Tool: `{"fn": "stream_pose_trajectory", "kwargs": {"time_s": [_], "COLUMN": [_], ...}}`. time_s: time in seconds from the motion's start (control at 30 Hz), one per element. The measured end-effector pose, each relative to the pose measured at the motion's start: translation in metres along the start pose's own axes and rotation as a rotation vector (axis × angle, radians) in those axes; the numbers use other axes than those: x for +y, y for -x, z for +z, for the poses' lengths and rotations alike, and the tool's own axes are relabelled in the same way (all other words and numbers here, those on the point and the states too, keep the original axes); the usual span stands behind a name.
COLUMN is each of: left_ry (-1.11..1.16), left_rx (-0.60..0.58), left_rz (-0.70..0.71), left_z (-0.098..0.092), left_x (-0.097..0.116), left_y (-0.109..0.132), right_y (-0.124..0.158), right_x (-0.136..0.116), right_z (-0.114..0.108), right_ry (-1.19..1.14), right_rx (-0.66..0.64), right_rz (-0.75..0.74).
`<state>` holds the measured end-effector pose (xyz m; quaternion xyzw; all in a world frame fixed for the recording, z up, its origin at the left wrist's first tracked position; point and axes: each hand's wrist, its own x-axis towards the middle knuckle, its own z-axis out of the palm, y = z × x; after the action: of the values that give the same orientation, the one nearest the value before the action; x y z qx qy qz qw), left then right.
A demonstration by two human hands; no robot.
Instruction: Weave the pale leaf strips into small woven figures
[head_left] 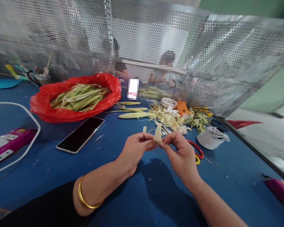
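Between my two hands, above the blue table, is a small piece of pale dried leaf (157, 133), broad at its lower end and folded or pointed upward. My left hand (138, 146) pinches it from the left with thumb and fingers; a gold bangle circles that wrist. From the other side my right hand (178, 148) pinches its lower right edge between thumb and fingertips. Another short leaf end (144, 129) sticks up behind my left fingers. Scissors with red and yellow handles (198, 149) lie partly hidden behind my right hand.
A red plastic bag (44, 108) of long leaf strips (82, 96) stands left, with a phone (80, 135) before it. Leaf scraps (170, 119), an orange packet (182, 108) and a white roll (210, 138) lie beyond my hands. Purple power strips (13, 143) flank the table; perforated metal mesh (142, 31) closes the back.
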<state>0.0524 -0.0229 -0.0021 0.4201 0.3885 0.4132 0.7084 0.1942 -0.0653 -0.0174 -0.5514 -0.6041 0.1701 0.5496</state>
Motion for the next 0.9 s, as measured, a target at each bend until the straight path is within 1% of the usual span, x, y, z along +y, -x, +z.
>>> {"fn": "stream_pose_trajectory", "kwargs": {"time_s": [0.07, 0.17, 0.2, 0.27, 0.33, 0.5, 0.6, 0.77, 0.9], "left_ry": [0.045, 0.084, 0.089, 0.089, 0.079, 0.025, -0.027, -0.08, -0.151], "left_rx": [0.005, 0.017, 0.02, 0.023, 0.018, 0.005, -0.012, -0.012, -0.011], "left_rz": [-0.034, -0.053, -0.056, -0.054, -0.046, 0.004, 0.051, 0.109, 0.148], "left_z": [-0.0008, -0.0022, -0.0026, -0.0031, -0.0034, -0.0027, -0.0021, -0.0014, -0.0014], "left_x": [-0.0005, -0.0009, -0.0009, -0.0009, -0.0012, -0.0034, -0.0044, -0.0039, -0.004], "left_y": [-0.0009, -0.0019, -0.0019, -0.0016, -0.0009, -0.0004, -0.001, -0.0005, 0.0002], "right_y": [0.0004, 0.0002, -0.0001, -0.0005, -0.0006, 0.001, 0.0021, 0.0021, 0.0015], "right_x": [-0.0001, -0.0004, -0.0003, 0.0002, 0.001, 0.0021, 0.0015, 0.0025, 0.0049], "right_z": [-0.0015, -0.0033, -0.0035, -0.0034, -0.0026, -0.0008, 0.0005, 0.0036, 0.0048], "right_ry": [0.114, 0.216, 0.236, 0.256, 0.255, 0.206, 0.144, 0.028, -0.058], "right_rx": [-0.023, -0.059, -0.063, -0.059, -0.05, -0.032, -0.032, 0.028, 0.019], "right_rz": [-0.111, -0.282, -0.323, -0.357, -0.34, -0.215, -0.144, -0.016, 0.067]}}
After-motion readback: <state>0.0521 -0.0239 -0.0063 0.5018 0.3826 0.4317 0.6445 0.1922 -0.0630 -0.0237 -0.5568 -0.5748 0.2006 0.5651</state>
